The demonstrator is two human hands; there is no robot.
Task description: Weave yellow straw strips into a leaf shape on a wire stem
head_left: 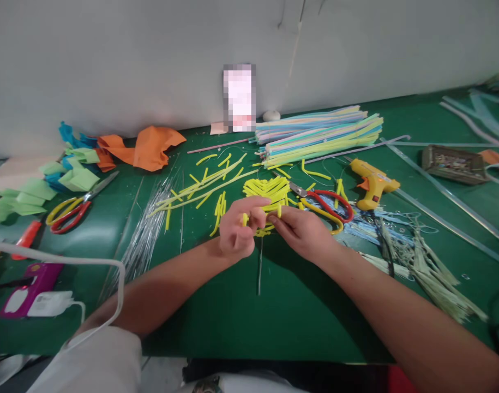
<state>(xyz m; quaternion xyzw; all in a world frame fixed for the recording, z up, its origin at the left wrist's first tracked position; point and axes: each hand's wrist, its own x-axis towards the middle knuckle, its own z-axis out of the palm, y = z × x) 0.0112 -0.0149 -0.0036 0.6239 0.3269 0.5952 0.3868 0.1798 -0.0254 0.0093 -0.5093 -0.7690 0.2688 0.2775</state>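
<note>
My left hand [241, 226] hovers over the green table [233, 311] with its fingers curled, pinching a short yellow straw piece [245, 219]. My right hand [302, 229] rests beside it, fingertips pressed on the lower edge of a leaf-shaped piece made of yellow straw bits [268, 191]. A thin wire stem [259, 267] runs from under the hands toward me. Loose cut yellow straw pieces [208, 185] lie just left of the hands.
Red-and-yellow scissors [326, 204] and a yellow glue gun [372, 183] lie right of the hands. A bundle of pastel straws [318, 134] sits behind. Other scissors [69, 210], green and orange paper [81, 177], clear wires [145, 234] and a charger [48, 303] are left. Dried grass-like strips [425, 262] are right.
</note>
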